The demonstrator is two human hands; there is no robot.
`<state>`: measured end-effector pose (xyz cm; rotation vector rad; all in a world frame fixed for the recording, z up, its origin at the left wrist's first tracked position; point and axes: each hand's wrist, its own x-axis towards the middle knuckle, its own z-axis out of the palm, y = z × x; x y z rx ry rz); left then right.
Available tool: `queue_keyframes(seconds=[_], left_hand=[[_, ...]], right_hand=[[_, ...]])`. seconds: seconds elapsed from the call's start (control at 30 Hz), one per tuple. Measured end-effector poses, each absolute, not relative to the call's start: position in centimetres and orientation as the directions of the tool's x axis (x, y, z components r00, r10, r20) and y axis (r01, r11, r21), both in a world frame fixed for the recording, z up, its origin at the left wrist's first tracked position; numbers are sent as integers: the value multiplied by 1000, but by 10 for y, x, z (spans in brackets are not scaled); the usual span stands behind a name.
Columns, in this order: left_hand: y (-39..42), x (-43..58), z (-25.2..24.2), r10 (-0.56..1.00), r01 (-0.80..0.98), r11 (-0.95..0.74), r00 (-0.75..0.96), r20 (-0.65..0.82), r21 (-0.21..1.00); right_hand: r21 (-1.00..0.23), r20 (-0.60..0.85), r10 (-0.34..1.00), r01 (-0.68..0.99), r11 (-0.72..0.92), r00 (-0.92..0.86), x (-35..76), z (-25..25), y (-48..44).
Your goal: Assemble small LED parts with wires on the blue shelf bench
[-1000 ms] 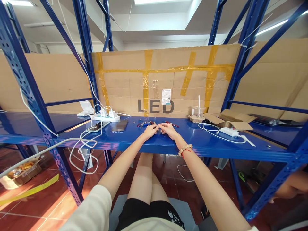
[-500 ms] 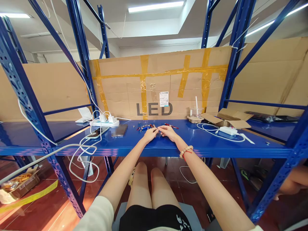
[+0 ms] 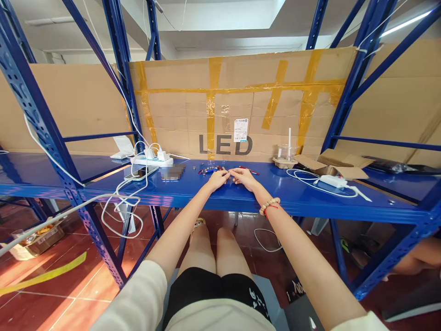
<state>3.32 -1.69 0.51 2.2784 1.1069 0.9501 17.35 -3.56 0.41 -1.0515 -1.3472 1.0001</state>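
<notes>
Both my hands rest on the blue metal shelf (image 3: pixel 296 197), fingertips meeting at its middle. My left hand (image 3: pixel 217 179) is curled, its fingertips pinched on a tiny part that I cannot make out. My right hand (image 3: pixel 244 177), with a bead bracelet on the wrist, is closed in a pinch right beside it. Just behind the fingers lies a small scatter of red, blue and metal parts (image 3: pixel 206 170). A red pen-like piece (image 3: pixel 253 172) lies to the right of my right hand.
A white power strip (image 3: pixel 152 160) with trailing cables and a phone (image 3: pixel 141 173) lie at the left. A plastic cup with a straw (image 3: pixel 285 154), an open carton (image 3: pixel 336 164) and a white adapter (image 3: pixel 331 180) sit at the right. Taped cardboard marked LED (image 3: pixel 241 105) backs the shelf. Another person's arm (image 3: pixel 416 262) shows low right.
The view has shifted slightly. My hands stay pinched together at the same spot on the shelf.
</notes>
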Motion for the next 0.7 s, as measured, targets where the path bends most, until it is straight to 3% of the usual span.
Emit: queue_keyframes(seconds=[0.7], left_hand=[[-17,34,4,805,494,-586,444,394,642]], right_hand=[[-974,222,975,55,221,22,172,3,-34]])
